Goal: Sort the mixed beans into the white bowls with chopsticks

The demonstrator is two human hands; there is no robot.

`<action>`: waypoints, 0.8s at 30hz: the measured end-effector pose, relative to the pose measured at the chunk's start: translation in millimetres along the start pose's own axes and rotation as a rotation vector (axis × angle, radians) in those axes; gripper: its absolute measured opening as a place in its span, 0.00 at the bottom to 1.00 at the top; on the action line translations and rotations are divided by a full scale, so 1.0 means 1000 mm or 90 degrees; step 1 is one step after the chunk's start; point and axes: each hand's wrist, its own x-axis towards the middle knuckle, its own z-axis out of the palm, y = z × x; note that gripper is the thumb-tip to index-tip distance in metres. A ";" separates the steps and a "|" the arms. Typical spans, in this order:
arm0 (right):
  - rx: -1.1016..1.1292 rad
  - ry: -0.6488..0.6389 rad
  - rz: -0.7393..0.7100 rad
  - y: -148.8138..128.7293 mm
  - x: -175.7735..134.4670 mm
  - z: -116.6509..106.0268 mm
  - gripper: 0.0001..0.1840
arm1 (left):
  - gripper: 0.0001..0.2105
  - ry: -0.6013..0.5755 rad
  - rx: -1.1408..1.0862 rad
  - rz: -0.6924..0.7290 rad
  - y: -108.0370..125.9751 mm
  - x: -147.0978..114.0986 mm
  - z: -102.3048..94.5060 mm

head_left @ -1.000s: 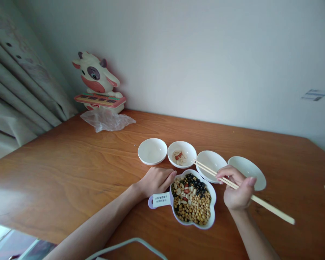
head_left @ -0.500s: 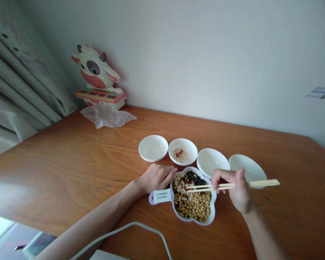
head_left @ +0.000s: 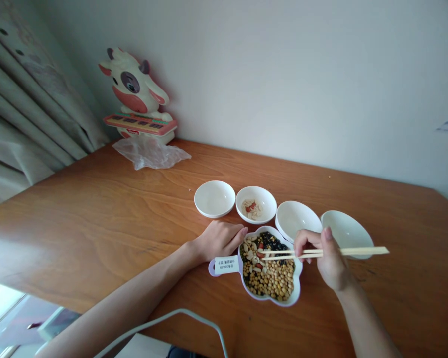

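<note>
At ten o'clock off the flower-shaped dish, left hand lies curled by the rim; can't tell whether it pinches. Inside, toward ten o'clock, peanuts look light, hard, smooth, likely slippery, split halves probably brittle: best nipped gently across the middle. Outside at three o'clock, right hand grips light, stiff-looking chopsticks mid-shaft, tips over the peanuts.

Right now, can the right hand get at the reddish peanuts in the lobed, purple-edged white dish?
Likely yes: the right hand holds pale wooden chopsticks, tips right by the reddish peanuts. The dish is uncovered; the left hand sits at its rim, clear of the tips.
</note>
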 end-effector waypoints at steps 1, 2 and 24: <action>-0.010 0.002 -0.005 0.000 0.000 0.001 0.47 | 0.24 0.001 0.000 0.001 0.000 0.000 0.000; -0.019 0.007 -0.009 0.000 0.000 0.002 0.47 | 0.24 0.003 0.000 0.000 0.000 0.000 0.000; 0.050 0.000 0.006 -0.013 0.003 0.009 0.50 | 0.21 -0.005 -0.009 -0.002 0.000 0.000 0.002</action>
